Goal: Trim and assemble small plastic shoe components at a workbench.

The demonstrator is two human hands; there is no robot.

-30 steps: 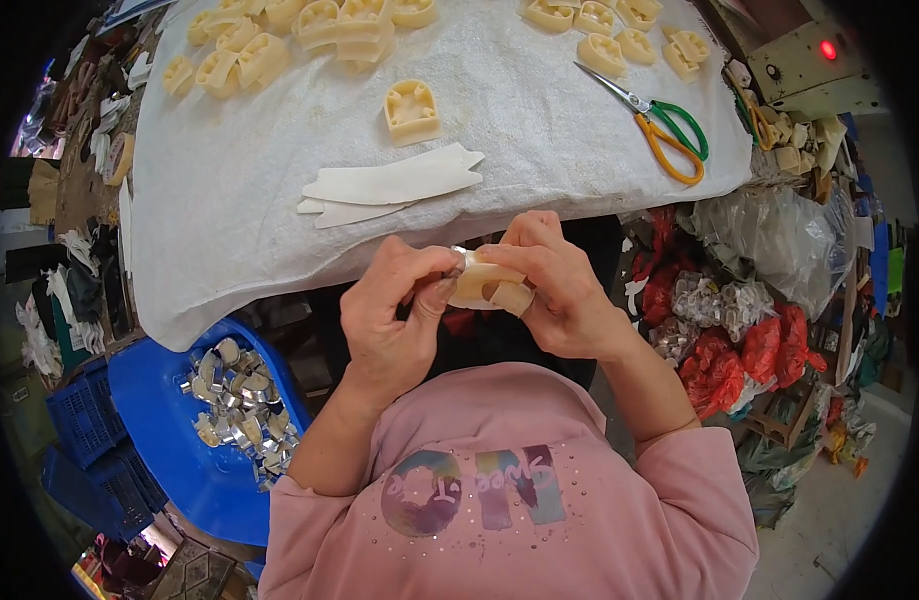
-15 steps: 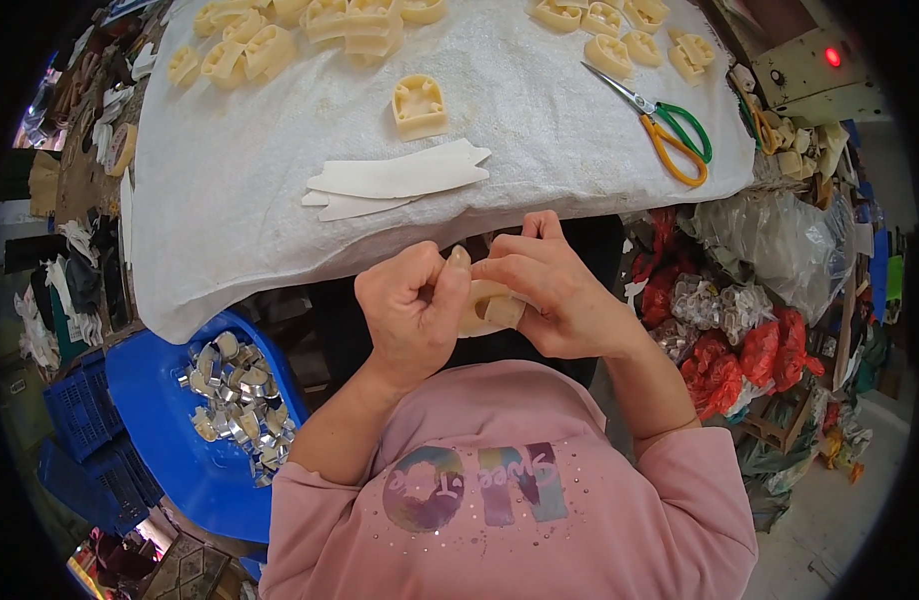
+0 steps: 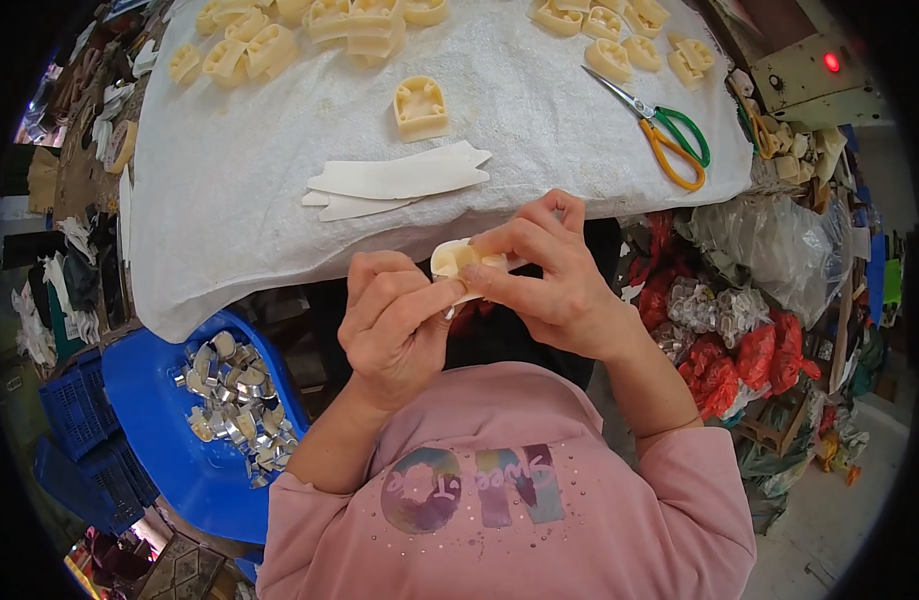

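In front of my chest, just off the table's near edge, both hands grip a cream, hollow plastic block like a shoe heel [image 3: 454, 254]. My left hand [image 3: 388, 325] pinches its lower left side between thumb and fingers. On its right side, my right hand [image 3: 552, 270] holds it with thumb and forefinger. A tiny shiny spot shows under my left fingertips; I cannot make out what it is. Another such heel [image 3: 421, 110] stands alone on the white cloth [image 3: 250, 190]. White flat strips [image 3: 405, 172] lie overlapped between it and my hands.
Scissors [image 3: 670, 140] with green and orange handles lie open-bladed at the right. More cream heels [image 3: 360, 25] cluster at the far side. At lower left a blue basin [image 3: 150, 420] holds many silvery pieces [image 3: 242, 400]. Red and clear plastic bags [image 3: 725, 370] are heaped at the right.
The heel has been turned and raised slightly, so its hollow inside now shows. My left hand has rolled over and lowered its thumb; my right hand has shifted a little upward.
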